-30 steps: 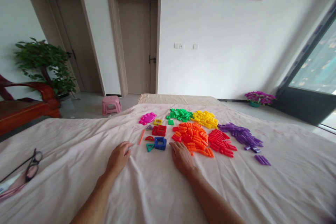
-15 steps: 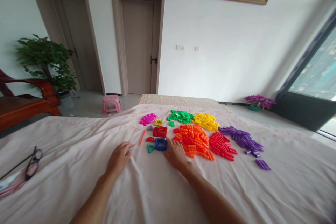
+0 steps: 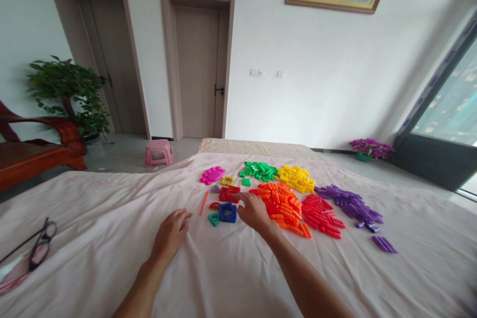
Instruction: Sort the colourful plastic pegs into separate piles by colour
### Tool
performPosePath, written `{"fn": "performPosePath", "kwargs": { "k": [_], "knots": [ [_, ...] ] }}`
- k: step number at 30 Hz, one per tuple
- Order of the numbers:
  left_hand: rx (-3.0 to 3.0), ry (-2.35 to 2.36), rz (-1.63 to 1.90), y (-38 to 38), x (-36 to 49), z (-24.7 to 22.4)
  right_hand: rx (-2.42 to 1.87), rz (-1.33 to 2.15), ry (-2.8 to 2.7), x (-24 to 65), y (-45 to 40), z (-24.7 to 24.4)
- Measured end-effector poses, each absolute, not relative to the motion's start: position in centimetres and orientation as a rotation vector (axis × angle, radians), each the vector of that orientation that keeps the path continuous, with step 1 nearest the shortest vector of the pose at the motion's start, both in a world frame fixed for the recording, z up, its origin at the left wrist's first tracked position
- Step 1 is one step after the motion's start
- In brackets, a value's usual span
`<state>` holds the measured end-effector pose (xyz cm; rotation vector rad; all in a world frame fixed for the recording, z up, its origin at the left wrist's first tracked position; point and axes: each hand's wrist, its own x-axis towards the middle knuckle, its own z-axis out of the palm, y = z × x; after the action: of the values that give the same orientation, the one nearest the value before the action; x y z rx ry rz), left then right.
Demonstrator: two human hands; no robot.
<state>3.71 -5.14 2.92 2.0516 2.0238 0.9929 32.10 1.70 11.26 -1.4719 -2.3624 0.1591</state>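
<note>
My left hand [image 3: 173, 232] rests on the pale cloth with its fingers stretched loosely, holding nothing. A thin orange stick [image 3: 203, 203] lies just beyond its fingertips. My right hand [image 3: 254, 210] reaches out with its index finger at the right edge of the red square frames [image 3: 229, 194]; whether it presses on them I cannot tell. Just left of that hand are the blue square frames [image 3: 227, 212]. Beside them lie a teal triangle [image 3: 213, 219] and a red half-round piece [image 3: 214, 205]. A purple triangle [image 3: 215, 189] and a yellow square frame [image 3: 227, 181] are farther back.
Piles of orange [image 3: 281, 203], red [image 3: 322, 216], green [image 3: 260, 171], yellow [image 3: 296, 178] and purple pieces [image 3: 350, 203] spread to the right. A magenta paw-shaped piece [image 3: 212, 175] lies at the back. Glasses [image 3: 40, 246] are at the far left of the cloth [image 3: 208, 278].
My right hand has moved from the blue square frames, forward to the red ones, its index finger now extended. The left hand stays in about the same place on the cloth.
</note>
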Motion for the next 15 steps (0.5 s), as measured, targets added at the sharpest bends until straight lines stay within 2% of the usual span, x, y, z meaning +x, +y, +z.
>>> {"fn": "performPosePath", "kwargs": {
  "k": [4, 15],
  "knots": [
    [1.997, 2.037, 1.040, -4.8, 3.6, 2.8, -1.357, 0.154, -2.442, 28.2, 5.9, 12.0],
    [1.875, 2.036, 1.088, -4.4, 3.5, 2.7, -1.434, 0.075, -2.586, 17.0, 13.7, 9.3]
  ]
}}
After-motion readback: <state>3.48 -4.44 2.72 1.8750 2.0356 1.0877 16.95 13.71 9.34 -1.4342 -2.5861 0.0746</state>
